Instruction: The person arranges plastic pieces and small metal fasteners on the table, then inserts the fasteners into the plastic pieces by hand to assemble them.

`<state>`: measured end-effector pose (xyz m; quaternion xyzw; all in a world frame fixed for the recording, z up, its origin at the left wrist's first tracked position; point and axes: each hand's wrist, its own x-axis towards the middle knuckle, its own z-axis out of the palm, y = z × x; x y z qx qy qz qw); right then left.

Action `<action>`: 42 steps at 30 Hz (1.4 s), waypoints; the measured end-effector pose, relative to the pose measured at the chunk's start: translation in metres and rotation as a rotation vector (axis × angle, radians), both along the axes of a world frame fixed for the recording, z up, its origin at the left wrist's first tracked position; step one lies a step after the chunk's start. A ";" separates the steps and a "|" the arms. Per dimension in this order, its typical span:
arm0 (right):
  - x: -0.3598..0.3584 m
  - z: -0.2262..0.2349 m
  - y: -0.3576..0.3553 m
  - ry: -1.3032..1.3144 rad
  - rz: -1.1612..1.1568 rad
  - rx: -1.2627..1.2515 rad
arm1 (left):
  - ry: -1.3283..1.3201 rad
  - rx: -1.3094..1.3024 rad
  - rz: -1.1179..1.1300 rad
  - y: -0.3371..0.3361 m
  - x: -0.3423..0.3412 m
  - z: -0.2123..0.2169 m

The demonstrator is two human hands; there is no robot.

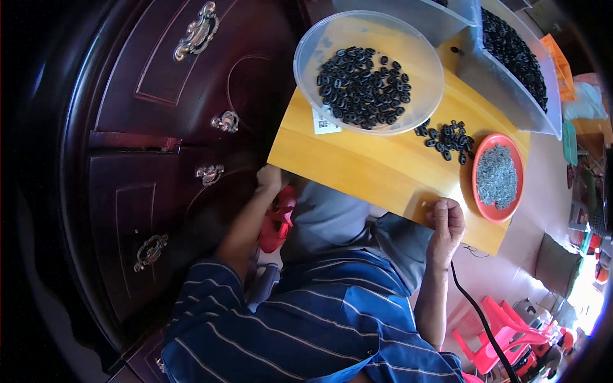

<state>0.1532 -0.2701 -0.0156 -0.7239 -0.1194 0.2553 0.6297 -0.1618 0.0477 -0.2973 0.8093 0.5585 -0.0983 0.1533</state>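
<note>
My right hand (446, 223) rests on the near edge of the yellow wooden table (357, 159), fingers curled in; I cannot see anything inside it. Just beyond it stands an orange plate (479, 191) heaped with small grey metal pieces. A little pile of black ring-shaped parts (447, 137) lies loose on the table. My left hand (269, 177) is at the table's left corner, its fingers hidden by the edge, just above a red object (278, 220) under the table. A clear plastic bowl (306, 45) holds many of the black parts.
A clear bin (504, 89) full of black parts stands at the far right of the table. A dark wooden cabinet (159, 127) with brass handles fills the left. Red plastic chairs (498, 332) and a black cable (479, 313) are on the floor at the lower right.
</note>
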 end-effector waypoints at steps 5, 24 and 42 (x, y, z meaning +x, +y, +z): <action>-0.004 0.006 0.000 -0.002 0.019 0.078 | -0.002 0.053 -0.089 -0.029 0.004 0.134; -0.119 0.053 0.090 -0.681 1.056 0.395 | -0.128 0.172 -0.237 -0.129 -0.004 0.451; -0.117 0.065 0.092 -0.334 0.667 0.469 | -0.901 -0.536 0.149 -0.096 -0.058 0.320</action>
